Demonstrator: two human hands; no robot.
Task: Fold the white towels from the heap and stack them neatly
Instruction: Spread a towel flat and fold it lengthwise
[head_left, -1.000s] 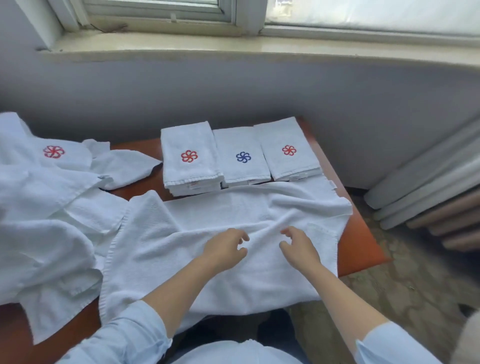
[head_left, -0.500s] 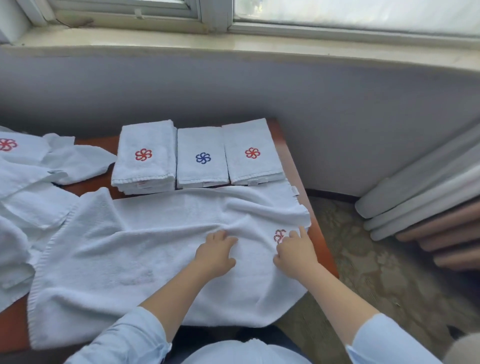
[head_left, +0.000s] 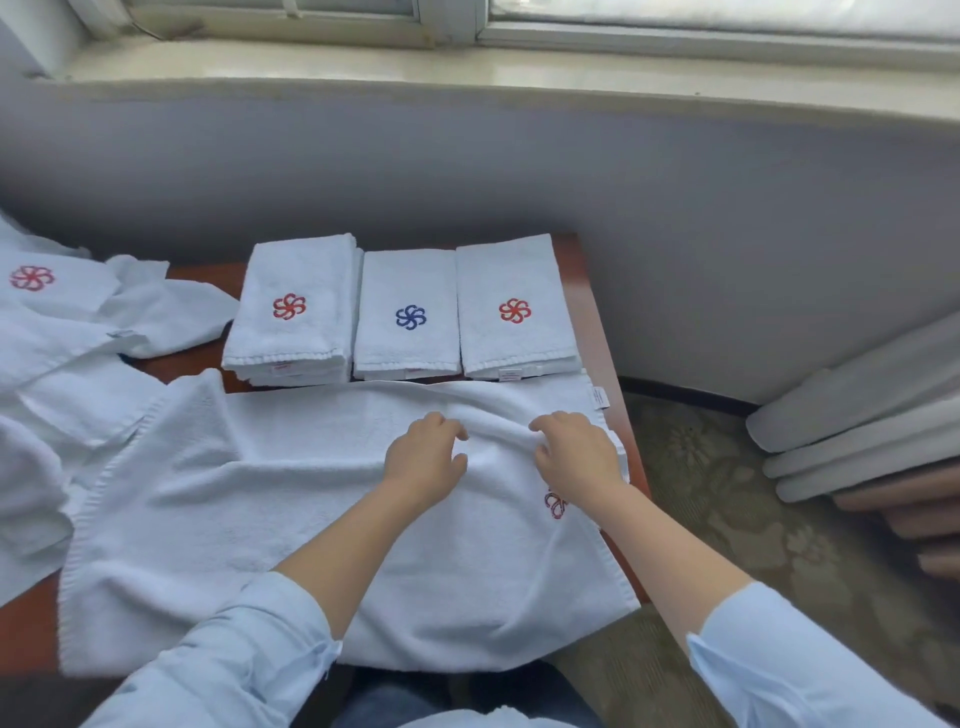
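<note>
A person in pale blue sleeves works at a reddish-brown worktop (head_left: 589, 322) below a window sill (head_left: 467, 83), both hands set on a white towel (head_left: 260, 493) spread flat across the near half of the surface, its front edge hanging over the side nearest the camera. The left hand (head_left: 426, 460) and the right hand (head_left: 579, 457) sit close together towards the towel's right end, the fingers (head_left: 543, 428) of each curled in and gathering a raised ridge of cloth between them. A red pinwheel emblem (head_left: 555, 505) shows partly from under the right wrist, and a small label (head_left: 597, 397) sticks out at the towel's far right corner. Just beyond the towel, three folded stacks stand side by side, touching: a left stack (head_left: 291, 332) with a red emblem, a middle stack (head_left: 408, 343) with a blue one, and a right stack (head_left: 514, 338) with red. The unfolded heap (head_left: 57, 374) lies rumpled at the left end of the worktop, one red emblem face up. Patterned carpet (head_left: 727, 493) covers the floor to the right.
</note>
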